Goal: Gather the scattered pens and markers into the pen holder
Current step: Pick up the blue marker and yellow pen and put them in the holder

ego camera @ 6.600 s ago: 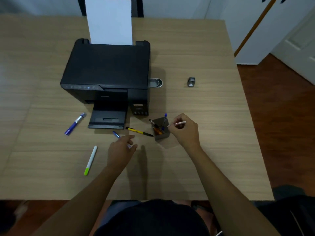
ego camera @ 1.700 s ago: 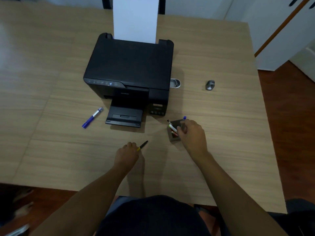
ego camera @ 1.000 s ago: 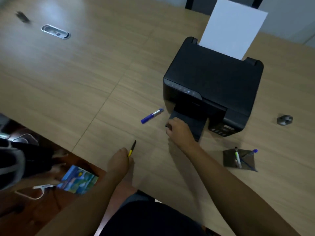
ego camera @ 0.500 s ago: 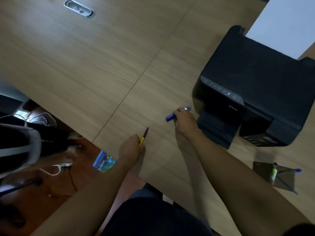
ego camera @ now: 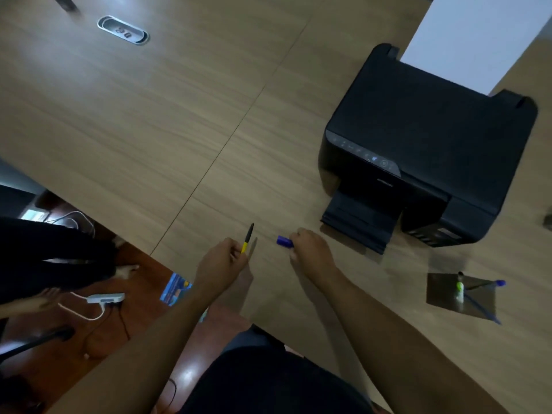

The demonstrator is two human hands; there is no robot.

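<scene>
My left hand (ego camera: pixel 219 265) grips a yellow and black pen (ego camera: pixel 247 238), whose tip points up and away over the wooden table (ego camera: pixel 149 115). Just to its right, my right hand (ego camera: pixel 309 252) is closed around a blue marker (ego camera: pixel 283 241); only the marker's blue end sticks out to the left of my fingers. The dark square pen holder (ego camera: pixel 442 291) stands far to the right, with a green and white marker (ego camera: pixel 459 291) and a blue pen (ego camera: pixel 484 285) leaning in it.
A black printer (ego camera: pixel 418 150) with white paper (ego camera: pixel 475 37) upright in its feeder sits behind my right hand. A metal cable grommet (ego camera: pixel 122 29) is set in the table at far left. Beyond the table's near-left edge, another person's legs and cables are on the floor.
My right hand has closed over the blue marker and drawn it back toward me, away from the printer. The view has swung slightly; my left hand still holds the yellow pen.
</scene>
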